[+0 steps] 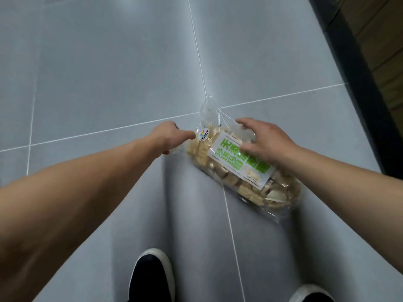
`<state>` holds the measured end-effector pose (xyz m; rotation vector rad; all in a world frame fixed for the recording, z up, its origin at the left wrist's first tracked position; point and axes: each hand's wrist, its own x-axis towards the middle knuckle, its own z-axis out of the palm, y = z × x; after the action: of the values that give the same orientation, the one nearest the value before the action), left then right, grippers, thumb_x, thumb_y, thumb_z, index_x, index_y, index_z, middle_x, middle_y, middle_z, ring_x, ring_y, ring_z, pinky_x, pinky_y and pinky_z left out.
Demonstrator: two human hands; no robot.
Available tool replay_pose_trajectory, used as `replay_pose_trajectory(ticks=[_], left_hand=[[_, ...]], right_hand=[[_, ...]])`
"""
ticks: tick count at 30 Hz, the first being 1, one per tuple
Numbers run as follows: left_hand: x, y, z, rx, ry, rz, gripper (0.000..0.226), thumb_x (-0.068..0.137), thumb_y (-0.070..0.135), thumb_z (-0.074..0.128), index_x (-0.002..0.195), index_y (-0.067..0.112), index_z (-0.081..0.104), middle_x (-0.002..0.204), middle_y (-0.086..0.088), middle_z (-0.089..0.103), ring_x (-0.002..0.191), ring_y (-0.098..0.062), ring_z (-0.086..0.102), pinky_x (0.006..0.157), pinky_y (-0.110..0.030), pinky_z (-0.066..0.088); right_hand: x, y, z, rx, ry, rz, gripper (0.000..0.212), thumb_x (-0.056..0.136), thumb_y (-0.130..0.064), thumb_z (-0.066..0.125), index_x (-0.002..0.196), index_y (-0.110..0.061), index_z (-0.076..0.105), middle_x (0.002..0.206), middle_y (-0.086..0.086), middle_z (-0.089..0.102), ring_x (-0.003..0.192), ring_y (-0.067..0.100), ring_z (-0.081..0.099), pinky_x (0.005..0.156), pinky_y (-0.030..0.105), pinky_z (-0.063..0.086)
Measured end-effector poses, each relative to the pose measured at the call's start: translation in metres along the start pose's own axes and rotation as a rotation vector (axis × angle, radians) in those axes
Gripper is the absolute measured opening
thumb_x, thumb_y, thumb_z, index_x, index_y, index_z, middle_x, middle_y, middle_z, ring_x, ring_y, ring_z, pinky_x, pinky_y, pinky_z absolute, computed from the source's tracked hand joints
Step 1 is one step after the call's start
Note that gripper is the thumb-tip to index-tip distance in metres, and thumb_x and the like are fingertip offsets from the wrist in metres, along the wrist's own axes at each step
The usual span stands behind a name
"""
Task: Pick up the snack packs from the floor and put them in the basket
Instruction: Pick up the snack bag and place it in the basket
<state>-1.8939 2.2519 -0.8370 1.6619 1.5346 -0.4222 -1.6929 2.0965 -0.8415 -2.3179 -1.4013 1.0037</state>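
A clear snack pack (242,168) with a green-and-white label lies on the grey tiled floor (109,73), just right of centre, ahead of the person's shoes. The right hand (265,141) rests on its label with fingers spread apart; the left hand (169,136) touches its far-left corner, fingers curled, grip unclear. Gripping both ends firmly before lifting should stop the loose film slipping. No basket is in view
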Motion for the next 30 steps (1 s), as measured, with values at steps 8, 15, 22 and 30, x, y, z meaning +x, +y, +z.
replay_pose_trajectory(ticks=[8,15,22,30], left_hand=[[0.003,0.026,0.049,-0.091,-0.072,0.113,0.062,0.067,0.051,0.081,0.112,0.011,0.064,0.105,-0.004,0.070,0.091,-0.023,0.067,0.081,-0.031,0.056],[-0.014,0.028,0.071,-0.337,-0.215,0.014,0.035,0.068,0.041,0.086,0.078,0.014,0.065,0.062,0.000,0.057,0.040,-0.010,0.048,0.043,-0.017,0.036],[-0.059,0.001,0.072,-0.594,-0.275,-0.048,0.010,0.088,0.017,0.072,0.083,0.015,0.064,0.068,-0.001,0.066,0.047,-0.012,0.059,0.046,-0.023,0.051],[-0.160,-0.002,-0.001,-0.499,-0.225,-0.128,0.017,0.082,0.024,0.078,0.091,0.018,0.065,0.086,-0.003,0.068,0.070,-0.018,0.064,0.051,-0.024,0.054]], right_hand=[[-0.073,0.065,-0.019,-0.045,-0.033,0.403,0.113,0.051,-0.072,0.069,0.147,-0.025,0.033,0.149,0.007,0.037,0.137,0.032,0.036,0.113,0.043,0.032],[-0.091,0.094,0.003,0.645,0.262,0.851,0.104,0.050,-0.079,0.073,0.127,-0.011,0.051,0.119,0.007,0.065,0.103,0.028,0.065,0.085,0.038,0.053],[-0.099,0.078,-0.003,0.732,0.319,0.821,0.087,0.052,-0.064,0.081,0.123,-0.020,0.058,0.112,-0.003,0.068,0.095,0.019,0.068,0.087,0.042,0.057],[-0.184,-0.006,-0.040,0.795,0.251,0.951,0.065,0.063,-0.057,0.080,0.116,-0.026,0.056,0.110,-0.004,0.066,0.093,0.018,0.067,0.072,0.032,0.055]])
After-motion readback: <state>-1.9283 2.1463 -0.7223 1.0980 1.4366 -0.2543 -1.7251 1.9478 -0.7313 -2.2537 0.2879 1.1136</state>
